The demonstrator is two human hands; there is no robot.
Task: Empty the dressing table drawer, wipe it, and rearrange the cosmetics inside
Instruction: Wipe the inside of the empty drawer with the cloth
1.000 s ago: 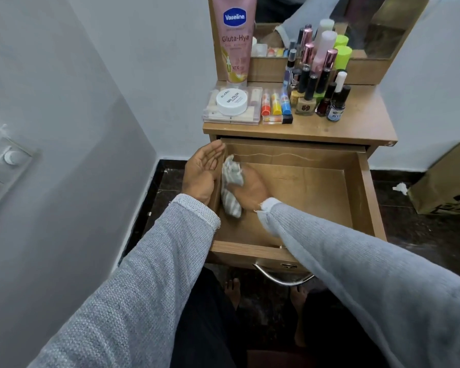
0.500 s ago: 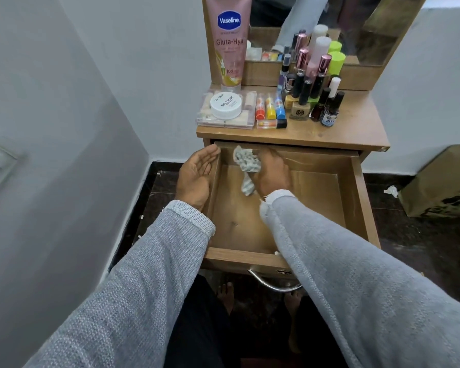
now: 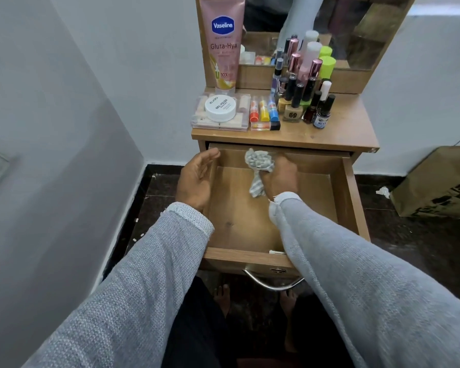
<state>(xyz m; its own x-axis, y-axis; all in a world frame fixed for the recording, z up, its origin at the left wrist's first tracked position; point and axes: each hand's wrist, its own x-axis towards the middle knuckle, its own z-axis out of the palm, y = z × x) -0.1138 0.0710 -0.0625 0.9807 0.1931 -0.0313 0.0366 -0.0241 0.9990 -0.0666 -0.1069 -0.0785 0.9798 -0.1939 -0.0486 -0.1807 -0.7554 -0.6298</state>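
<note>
The right hand point(image 3: 279, 176) squeezes a grey striped rag point(image 3: 258, 164), wiping the brown wooden drawer point(image 3: 352, 197) at twelve o'clock. The left hand point(image 3: 195, 179) rests loose at nine o'clock. Next, I think: wipe toward three o'clock.

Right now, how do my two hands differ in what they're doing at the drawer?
The right hand is inside the drawer, gripping a bunched cloth near the back wall; the left hand holds nothing. The right hand's fingers are curled round the cloth; the left hand's are relaxed, against the drawer's left side. Both wear grey knit sleeves.
</note>
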